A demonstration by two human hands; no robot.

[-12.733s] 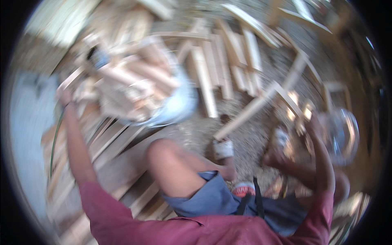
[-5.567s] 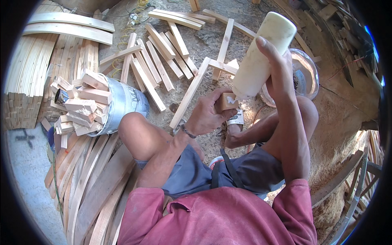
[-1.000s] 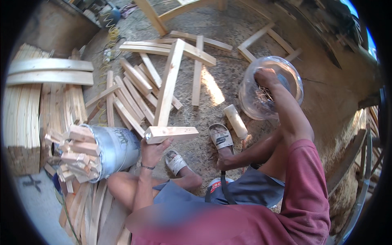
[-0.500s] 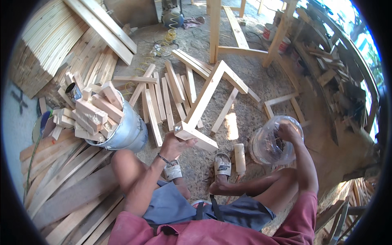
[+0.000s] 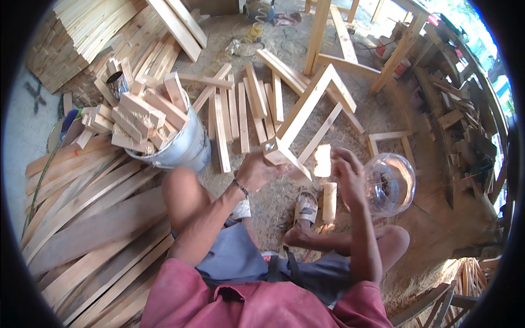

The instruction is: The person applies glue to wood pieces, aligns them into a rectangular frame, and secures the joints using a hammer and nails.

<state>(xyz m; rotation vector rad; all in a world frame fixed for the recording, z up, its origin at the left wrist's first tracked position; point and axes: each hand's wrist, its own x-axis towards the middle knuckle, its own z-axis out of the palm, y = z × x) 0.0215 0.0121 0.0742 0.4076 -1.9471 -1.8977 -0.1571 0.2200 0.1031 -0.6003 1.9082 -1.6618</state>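
Note:
My left hand [image 5: 257, 176] is wrapped round the near corner of a pale wooden frame [image 5: 306, 106], made of a long bar with a shorter piece at each end. A small round spot shows on that near corner. To the right of it my right hand [image 5: 348, 174] is raised with its fingers drawn together; anything in them is too small to make out. Beside that hand stands a clear plastic tub [image 5: 391, 186] with small dark pieces inside. A pale cylindrical bottle [image 5: 329, 203] is on the floor by my sandal [image 5: 306, 206].
A metal bucket [image 5: 191, 145] filled with wood offcuts stands at the left, above long boards [image 5: 104, 235]. Loose wooden bars [image 5: 241, 117] lie ahead. A small three-sided frame [image 5: 391, 135] lies beyond the tub. Scrap wood [image 5: 451, 117] is piled at the right.
My right hand has come out of the clear tub and moved left, toward the wooden frame. The left hand keeps its grip on the frame. The whole view has shifted somewhat.

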